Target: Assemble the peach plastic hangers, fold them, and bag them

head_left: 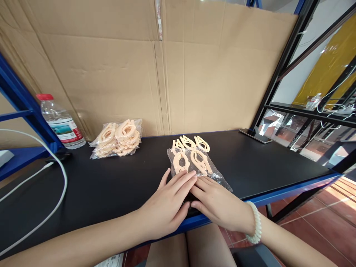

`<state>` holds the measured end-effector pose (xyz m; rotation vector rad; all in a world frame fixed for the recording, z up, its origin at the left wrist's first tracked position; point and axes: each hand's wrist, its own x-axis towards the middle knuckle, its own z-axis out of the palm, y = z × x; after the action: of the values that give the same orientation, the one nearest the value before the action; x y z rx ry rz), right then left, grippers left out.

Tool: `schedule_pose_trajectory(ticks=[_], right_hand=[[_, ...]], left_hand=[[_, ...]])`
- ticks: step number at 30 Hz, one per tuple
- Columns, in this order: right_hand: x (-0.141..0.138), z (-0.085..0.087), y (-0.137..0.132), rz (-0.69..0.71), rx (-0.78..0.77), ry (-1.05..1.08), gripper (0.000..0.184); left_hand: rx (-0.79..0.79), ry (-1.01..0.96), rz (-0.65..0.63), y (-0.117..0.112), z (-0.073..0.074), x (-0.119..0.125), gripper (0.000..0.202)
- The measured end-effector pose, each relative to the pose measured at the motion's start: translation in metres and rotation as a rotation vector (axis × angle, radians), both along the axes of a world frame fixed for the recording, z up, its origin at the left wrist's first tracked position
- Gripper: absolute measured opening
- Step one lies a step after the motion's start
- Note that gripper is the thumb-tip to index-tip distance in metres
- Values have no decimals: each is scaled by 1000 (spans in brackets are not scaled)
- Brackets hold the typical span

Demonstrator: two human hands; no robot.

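Note:
A clear plastic bag [219, 178] lies flat near the table's front edge, with two cream folding hangers [202, 163] showing through it. My left hand [170, 200] rests on the bag's near part, its fingers stretched out and its thumb apart. Beside it, my right hand [215, 198], below a pale beaded bracelet [254, 222], also lies on the bag with fingers extended. The left fingertips meet or overlap the right fingers. Just beyond the bag sit several loose cream hangers [201, 144]. What lies under my palms is hidden.
Bagged stacks of cream hangers [119, 139] stand at the back left, near a red-capped water bottle [62, 122]. A white cable [62, 185] loops over the left side. A phone [255, 135] lies at the back right. Cardboard [217, 81] walls off the back.

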<state>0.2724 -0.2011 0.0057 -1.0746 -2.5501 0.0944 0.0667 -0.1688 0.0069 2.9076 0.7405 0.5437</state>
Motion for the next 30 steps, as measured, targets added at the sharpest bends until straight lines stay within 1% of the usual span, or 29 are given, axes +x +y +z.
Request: schedule_pose_trajectory(ticks=[4,7,9,12,14,16,18,19,20,21,23,24,25,26,28,30], right_hand=[[2,-1,-10,-3,-32,-21,43],[4,-7,-22,-17,-44,-23,60],[4,-11,-27,-31,-39,-30,72],[5,-11,-32,-51,-15,-25,78],[10,-4,-37,-41,13,-12,77],[19,9,-45,1,51,16,66],[35,26,-49,69,93,99,46],[45,34,-47,88,112,179,41],[55,41,-41,87,173,257,36],[65,47,-29,15,228,305,29],[83,56,10,-130,346,292,25],[90,58,35,-197,370,224,27],[96,59,62,-232,345,105,32],[101,58,89,-221,299,-49,38],[105,53,137,-177,239,-165,45],[105,45,173,-145,195,-261,55]], left_hand=[[-10,21,-28,-5,-1,-2,63],[-30,75,-56,-14,2,-1,65],[-57,125,-75,-20,6,1,68],[-102,153,-100,-23,15,5,71],[-119,109,-102,-23,22,5,67],[-144,9,-68,-24,28,3,54],[-206,-126,20,-26,30,-2,41],[-243,-196,80,-27,28,-4,37],[-271,-253,145,-28,25,-7,36],[-283,-292,209,-30,21,-8,35],[-272,-361,319,-31,12,-10,37],[-273,-373,348,-30,7,-10,39],[-281,-378,369,-30,4,-10,42],[-288,-376,384,-30,1,-9,43],[-297,-367,419,-30,-2,-8,45],[-303,-377,458,-31,-2,-7,46]])
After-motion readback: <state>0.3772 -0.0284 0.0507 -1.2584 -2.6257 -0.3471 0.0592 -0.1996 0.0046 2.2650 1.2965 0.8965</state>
